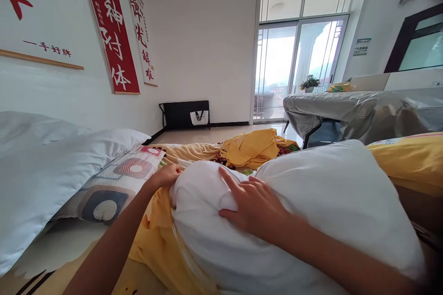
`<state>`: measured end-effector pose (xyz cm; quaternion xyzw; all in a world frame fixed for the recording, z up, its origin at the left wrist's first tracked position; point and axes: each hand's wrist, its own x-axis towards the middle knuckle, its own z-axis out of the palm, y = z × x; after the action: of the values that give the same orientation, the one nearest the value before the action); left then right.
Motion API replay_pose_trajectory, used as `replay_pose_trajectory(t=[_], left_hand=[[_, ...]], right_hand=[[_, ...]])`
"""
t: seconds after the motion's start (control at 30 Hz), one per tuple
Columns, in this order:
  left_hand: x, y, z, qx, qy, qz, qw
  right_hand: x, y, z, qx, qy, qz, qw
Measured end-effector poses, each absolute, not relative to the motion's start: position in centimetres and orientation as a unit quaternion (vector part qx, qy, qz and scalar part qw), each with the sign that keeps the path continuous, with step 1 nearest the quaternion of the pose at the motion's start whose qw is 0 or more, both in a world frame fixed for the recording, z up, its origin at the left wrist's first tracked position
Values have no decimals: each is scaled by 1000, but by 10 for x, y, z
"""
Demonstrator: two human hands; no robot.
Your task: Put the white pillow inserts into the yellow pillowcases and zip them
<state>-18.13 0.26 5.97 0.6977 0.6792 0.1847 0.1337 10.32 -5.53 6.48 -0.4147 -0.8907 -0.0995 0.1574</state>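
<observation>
A plump white pillow lies across the front of the bed, with a deep dent near its left end. A yellow pillowcase runs along and under that left end. At the case's upper edge my left hand is closed, fingers curled on the cloth beside the pillow; its fingertips are partly hidden. My right hand lies on top of the pillow by the dent, index finger and thumb stretched apart, pressing into the white fabric.
On the left, a white pillow rests on a patterned pillow. Crumpled yellow cloth lies on the blanket ahead. Yellow bedding is at the right. Beyond stands a table under a plastic cover, with a potted plant.
</observation>
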Motion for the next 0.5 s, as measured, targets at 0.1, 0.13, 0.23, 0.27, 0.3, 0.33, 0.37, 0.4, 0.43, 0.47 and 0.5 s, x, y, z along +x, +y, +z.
replay_pose_trajectory(t=[0.1, 0.13, 0.23, 0.27, 0.3, 0.33, 0.37, 0.4, 0.43, 0.47, 0.5], left_hand=[[-183, -12, 63, 721, 653, 161, 167], [-183, -16, 65, 729, 643, 156, 175], [-180, -26, 70, 747, 621, 151, 182], [-179, -29, 72, 755, 612, 148, 182], [-177, -31, 73, 764, 602, 145, 181], [-176, -34, 74, 773, 594, 144, 169], [-174, -37, 75, 783, 589, 141, 142], [-172, -39, 77, 791, 587, 135, 106], [-170, -41, 78, 797, 587, 127, 66], [-168, -43, 79, 798, 589, 123, 32], [-166, -44, 79, 800, 589, 115, 13]], right_hand=[[99, -64, 89, -409, -900, -54, 139], [97, -64, 97, -397, -907, -39, 138], [85, -51, 116, -329, -932, -28, 153], [80, -44, 119, -298, -939, -34, 169], [76, -37, 118, -267, -945, -37, 187], [73, -30, 116, -242, -949, -29, 198], [70, -24, 112, -228, -953, -8, 197], [68, -20, 106, -224, -956, 19, 190], [68, -17, 101, -226, -956, 43, 181], [68, -16, 95, -227, -956, 56, 176], [69, -16, 90, -223, -958, 54, 174]])
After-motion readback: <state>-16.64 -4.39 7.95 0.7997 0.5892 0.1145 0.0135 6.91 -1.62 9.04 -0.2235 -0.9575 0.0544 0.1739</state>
